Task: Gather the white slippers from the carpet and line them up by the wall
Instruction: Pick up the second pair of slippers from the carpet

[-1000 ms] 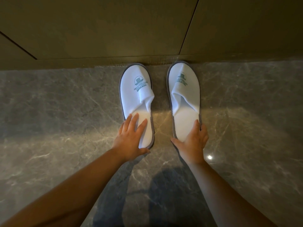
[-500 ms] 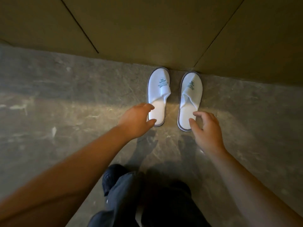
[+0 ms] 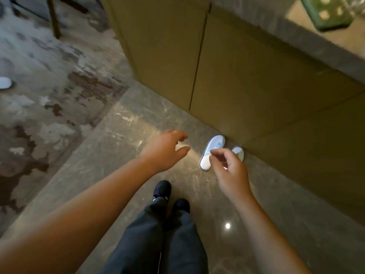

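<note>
Marble floor [image 3: 122, 155], slippers [image 3: 212, 153] against wall [image 3: 246, 80], carpet [image 3: 49, 91] left, hands [image 3: 164, 151] empty

Setting: hotel-type guest room, entry area. Evidence: polished grey marble floor [image 3: 126, 139] at centre; patterned grey-brown carpet [image 3: 49, 99] at left; olive panelled wall [image 3: 246, 76] upper right; disposable white slippers [image 3: 212, 153] with printed logo at its foot.

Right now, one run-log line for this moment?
hands: left, right empty | slippers paired at wall | another white slipper on carpet
</note>
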Available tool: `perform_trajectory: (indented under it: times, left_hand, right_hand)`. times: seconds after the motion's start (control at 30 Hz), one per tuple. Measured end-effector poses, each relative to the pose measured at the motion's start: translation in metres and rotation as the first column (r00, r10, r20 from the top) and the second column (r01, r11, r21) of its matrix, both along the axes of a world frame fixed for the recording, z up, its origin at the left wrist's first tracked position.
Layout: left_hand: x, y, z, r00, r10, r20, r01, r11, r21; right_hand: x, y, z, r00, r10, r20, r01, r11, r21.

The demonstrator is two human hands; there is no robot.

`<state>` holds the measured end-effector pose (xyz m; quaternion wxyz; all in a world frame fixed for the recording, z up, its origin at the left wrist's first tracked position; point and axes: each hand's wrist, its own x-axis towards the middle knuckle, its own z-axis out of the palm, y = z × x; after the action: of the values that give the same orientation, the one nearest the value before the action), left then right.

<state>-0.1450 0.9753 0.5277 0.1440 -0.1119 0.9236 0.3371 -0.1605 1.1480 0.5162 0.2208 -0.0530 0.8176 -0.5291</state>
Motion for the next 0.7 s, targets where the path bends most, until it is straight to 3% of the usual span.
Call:
perform_trajectory:
  times: [0.2, 0.43, 0.53, 0.7]
  left_hand:
    - [0.07, -0.049, 0.077, 0.937, 0.339, -0.085, -0.335, 0.94, 0.057]
    - [0.145, -0.154, 0.102, 0.719, 0.684, -0.125, -0.679, 0.729, 0.084]
    - [0.177, -0.206, 0.094, 0.642, 0.759, -0.113, -0.754, 0.651, 0.09]
    - [0.206, -0.318, 0.089, 0.614, 0.781, -0.112, -0.782, 0.621, 0.042]
  right_hand:
    - [0.027, -0.057, 0.068, 0.976, 0.214, -0.04, -0.217, 0.972, -0.088]
    - [0.028, -0.205, 0.104, 0.844, 0.514, -0.15, -0.532, 0.837, -0.125]
    - [0.033, -0.289, 0.11, 0.788, 0.584, -0.193, -0.612, 0.778, -0.143]
    - [0.051, -0.417, 0.113, 0.744, 0.639, -0.194, -0.667, 0.727, -0.165]
